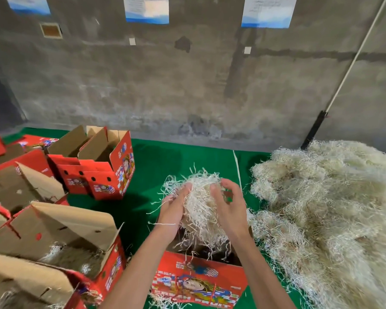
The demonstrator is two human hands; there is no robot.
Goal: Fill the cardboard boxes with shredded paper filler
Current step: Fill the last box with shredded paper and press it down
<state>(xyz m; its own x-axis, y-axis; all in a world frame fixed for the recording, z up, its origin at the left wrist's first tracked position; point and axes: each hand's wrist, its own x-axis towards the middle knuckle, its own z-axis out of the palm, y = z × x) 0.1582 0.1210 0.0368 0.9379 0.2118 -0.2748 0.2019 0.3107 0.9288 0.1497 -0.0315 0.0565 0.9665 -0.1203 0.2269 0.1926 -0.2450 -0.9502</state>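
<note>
A clump of pale shredded paper (198, 204) hangs between my two hands above an open red cardboard box (198, 279) that stands right in front of me. My left hand (173, 211) cups the clump's left side and my right hand (231, 206) presses on its right side. Strands dangle from the clump into the box's dark inside. A big heap of the same shredded paper (325, 208) lies on the green mat to the right.
To my left stands an open red box (76, 248) with filler inside, flaps up. More open boxes (103, 166) stand farther back left, with flat ones behind them. The green mat (172, 161) runs to a concrete wall. A white pole (352, 61) leans at the right.
</note>
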